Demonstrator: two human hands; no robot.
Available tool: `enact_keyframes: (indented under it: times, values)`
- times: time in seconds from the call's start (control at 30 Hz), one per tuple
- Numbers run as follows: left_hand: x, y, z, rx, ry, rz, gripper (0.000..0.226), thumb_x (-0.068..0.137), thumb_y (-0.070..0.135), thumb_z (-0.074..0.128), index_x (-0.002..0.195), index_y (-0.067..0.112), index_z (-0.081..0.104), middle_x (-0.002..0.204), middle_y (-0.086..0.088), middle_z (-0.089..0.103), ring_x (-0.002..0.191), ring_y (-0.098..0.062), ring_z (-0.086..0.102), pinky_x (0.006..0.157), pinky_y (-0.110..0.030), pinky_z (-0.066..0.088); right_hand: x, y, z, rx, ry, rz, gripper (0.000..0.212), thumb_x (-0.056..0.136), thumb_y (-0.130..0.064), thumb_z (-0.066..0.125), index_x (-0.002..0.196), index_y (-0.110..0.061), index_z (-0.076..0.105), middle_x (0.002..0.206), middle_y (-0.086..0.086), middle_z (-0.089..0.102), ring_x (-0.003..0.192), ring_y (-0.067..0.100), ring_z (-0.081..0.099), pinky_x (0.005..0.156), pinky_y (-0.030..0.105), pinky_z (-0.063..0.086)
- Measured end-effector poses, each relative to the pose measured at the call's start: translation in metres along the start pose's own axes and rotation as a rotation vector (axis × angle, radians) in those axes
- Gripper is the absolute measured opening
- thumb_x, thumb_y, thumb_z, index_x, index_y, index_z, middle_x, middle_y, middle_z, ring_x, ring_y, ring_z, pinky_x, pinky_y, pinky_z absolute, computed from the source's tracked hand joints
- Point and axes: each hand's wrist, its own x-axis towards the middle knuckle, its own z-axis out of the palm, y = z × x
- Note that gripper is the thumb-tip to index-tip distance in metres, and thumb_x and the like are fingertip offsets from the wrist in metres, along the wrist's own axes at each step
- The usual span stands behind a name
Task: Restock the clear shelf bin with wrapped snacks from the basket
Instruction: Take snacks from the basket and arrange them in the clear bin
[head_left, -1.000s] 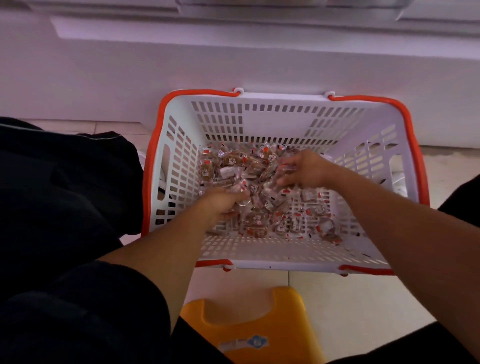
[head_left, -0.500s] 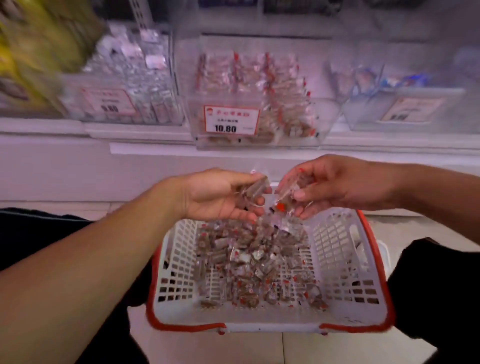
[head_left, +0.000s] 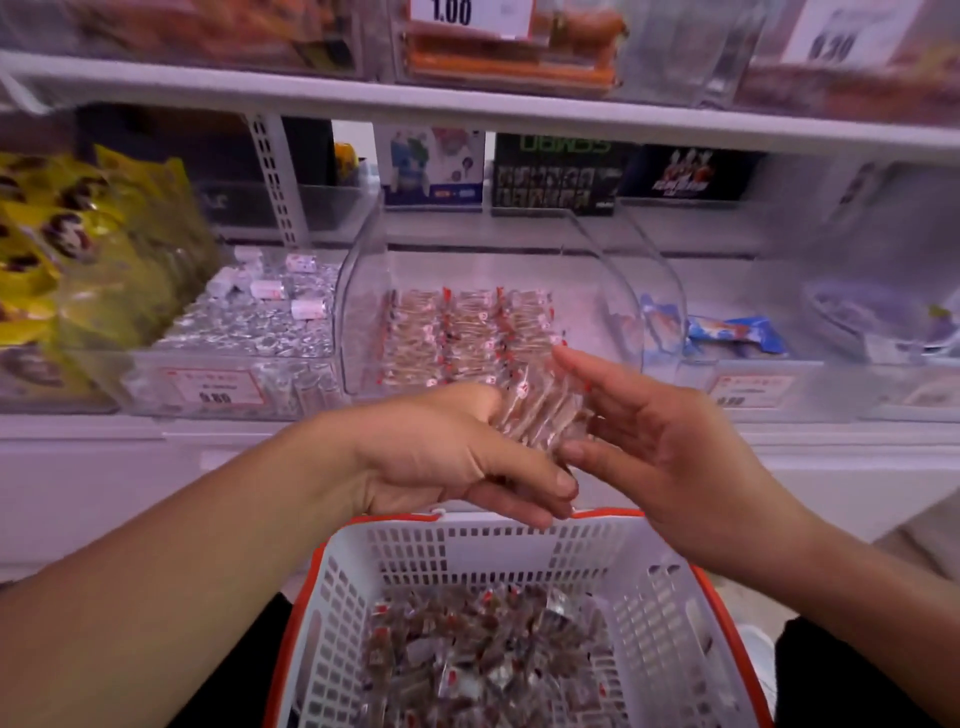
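My left hand (head_left: 457, 452) grips a stack of clear-wrapped brown snacks (head_left: 540, 410) just in front of the clear shelf bin (head_left: 605, 280). My right hand (head_left: 675, 447) lies against the stack's right side, fingers straight and thumb touching the stack's lower edge. Inside the bin, three neat rows of the same snacks (head_left: 467, 332) stand on edge. Below my hands sits the white basket with an orange rim (head_left: 467, 543), holding a loose heap of wrapped snacks (head_left: 483, 654).
Left of the clear bin is a bin of silver-wrapped sweets (head_left: 249, 322), and further left are yellow bags (head_left: 78, 249). A bin with blue-wrapped packs (head_left: 727, 332) stands on the right. A white shelf board (head_left: 467, 111) runs overhead.
Both hands have risen out of the basket with snacks and moved up toward the clear bin. The loose snacks are now gathered into one stack in my left hand.
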Motion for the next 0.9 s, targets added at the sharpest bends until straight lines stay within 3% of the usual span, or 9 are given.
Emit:
enact_keyframes:
  times: [0.2,0.33,0.43,0.53,0.63,0.73,0.8,0.9]
  values:
    - [0.011,-0.001,0.007,0.19,0.138,0.035,0.033,0.075,-0.003,0.081,0.105,0.01,0.073,0.075,0.004,0.071,0.073,-0.006,0.07,0.06,-0.02,0.056,0.003,0.001,-0.007,-0.194,-0.102,-0.089,0.07,0.095,-0.005,0.059,0.152,-0.033,0.031,0.149,-0.019,0.044,0.14,0.001,0.037,0.114,0.03,0.037]
    - [0.009,0.0,0.007,0.304,0.211,0.042,0.026,0.066,0.006,0.089,0.083,0.017,0.072,0.065,0.008,0.069,0.063,-0.004,0.068,0.052,-0.02,0.052,0.001,-0.005,-0.011,-0.376,-0.137,-0.183,0.071,0.096,-0.018,0.059,0.154,-0.036,0.023,0.148,-0.019,0.045,0.137,0.0,0.041,0.111,0.028,0.038]
    - [0.01,0.011,0.008,0.449,0.244,0.06,0.04,0.061,0.006,0.092,0.091,0.018,0.068,0.064,0.01,0.069,0.061,-0.007,0.068,0.05,-0.023,0.053,0.011,-0.024,-0.023,-0.594,-0.111,-0.295,0.071,0.082,-0.025,0.078,0.144,-0.031,0.044,0.131,-0.017,0.059,0.123,-0.002,0.054,0.102,0.024,0.045]
    - [0.017,0.033,0.001,0.593,0.269,0.071,0.06,0.057,0.009,0.094,0.108,0.013,0.061,0.079,-0.002,0.073,0.069,-0.019,0.07,0.055,-0.031,0.055,0.035,-0.044,-0.039,-0.745,-0.149,-0.351,0.046,0.071,-0.023,0.086,0.112,-0.023,0.065,0.103,-0.014,0.065,0.095,0.001,0.061,0.083,0.019,0.048]
    - [0.029,0.059,-0.013,0.681,0.293,0.079,0.056,0.057,0.012,0.093,0.105,0.011,0.065,0.079,-0.004,0.074,0.062,-0.014,0.066,0.051,-0.026,0.05,0.063,-0.06,-0.05,-0.84,-0.197,-0.319,0.04,0.066,-0.026,0.084,0.1,-0.024,0.063,0.088,-0.015,0.065,0.08,0.003,0.061,0.07,0.014,0.046]
    - [0.049,0.071,-0.033,0.751,0.306,0.072,0.035,0.064,0.01,0.089,0.093,0.011,0.07,0.069,-0.004,0.07,0.054,-0.014,0.058,0.05,-0.026,0.042,0.093,-0.056,-0.052,-0.923,-0.276,-0.252,0.038,0.069,-0.035,0.079,0.101,-0.027,0.062,0.087,-0.014,0.065,0.079,0.005,0.061,0.071,0.023,0.049]
    - [0.065,0.07,-0.047,0.776,0.28,0.082,0.033,0.065,0.01,0.088,0.092,0.013,0.071,0.07,-0.003,0.071,0.054,-0.017,0.06,0.051,-0.028,0.045,0.11,-0.043,-0.053,-0.969,-0.309,-0.242,0.032,0.07,-0.037,0.077,0.097,-0.026,0.063,0.084,-0.013,0.062,0.077,0.006,0.058,0.071,0.024,0.047]
    - [0.083,0.063,-0.064,0.756,0.14,0.065,0.055,0.057,0.023,0.095,0.104,0.016,0.067,0.09,-0.006,0.076,0.077,-0.026,0.071,0.066,-0.04,0.058,0.119,-0.027,-0.062,-0.996,-0.352,-0.166,0.026,0.068,-0.035,0.075,0.09,-0.025,0.065,0.08,-0.011,0.06,0.073,0.007,0.054,0.068,0.022,0.043]
